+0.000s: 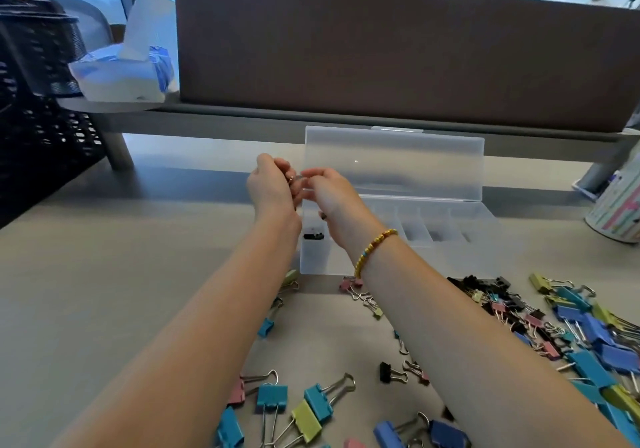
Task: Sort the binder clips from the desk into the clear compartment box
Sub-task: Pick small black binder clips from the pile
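Flanking clips (540,312), box (450,233) between arms

Desk (104,274) seen as pale grey. Box (394,170) noted clear, frosted, colourless; one black clip (313,235) seen in its left compartment. Clips (568,330) on the desk recorded in teal, blue, yellow-green, pink and black, with silver wire handles. Bracelet (374,248) noted gold-yellow, with a few blue beads. Divider (398,49) seen dark brown-grey. Mesh baskets (38,77) recorded black. Cup (620,212) noted white with pink and green stripes.
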The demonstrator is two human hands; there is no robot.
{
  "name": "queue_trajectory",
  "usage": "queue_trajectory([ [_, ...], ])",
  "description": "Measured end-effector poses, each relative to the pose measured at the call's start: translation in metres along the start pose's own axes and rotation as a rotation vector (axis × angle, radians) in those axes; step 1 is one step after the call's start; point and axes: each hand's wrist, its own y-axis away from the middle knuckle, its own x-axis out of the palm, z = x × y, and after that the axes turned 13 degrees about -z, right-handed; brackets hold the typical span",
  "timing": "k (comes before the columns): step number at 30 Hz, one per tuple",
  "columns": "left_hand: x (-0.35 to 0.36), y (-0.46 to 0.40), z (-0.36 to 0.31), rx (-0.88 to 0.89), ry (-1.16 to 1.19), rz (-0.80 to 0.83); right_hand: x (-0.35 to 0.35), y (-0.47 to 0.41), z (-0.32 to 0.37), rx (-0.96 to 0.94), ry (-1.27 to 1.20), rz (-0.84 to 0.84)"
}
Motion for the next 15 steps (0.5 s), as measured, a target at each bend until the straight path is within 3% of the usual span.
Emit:
queue_trajectory([
  [4, 0.003, 0.002, 0.002, 0.026, -0.011, 0.032, -0.004, -0.003, -0.002, 0.025, -0.049, -0.034],
  [9, 0.01, 0.005, 0.005, 0.049, -0.041, 0.073, -0.018, -0.002, -0.003, 0.109, -0.416, -0.124],
  [15, 0.016, 0.003, 0.01, 0.261, -0.281, 0.126, -0.032, -0.003, -0.012, 0.064, -0.465, -0.231],
])
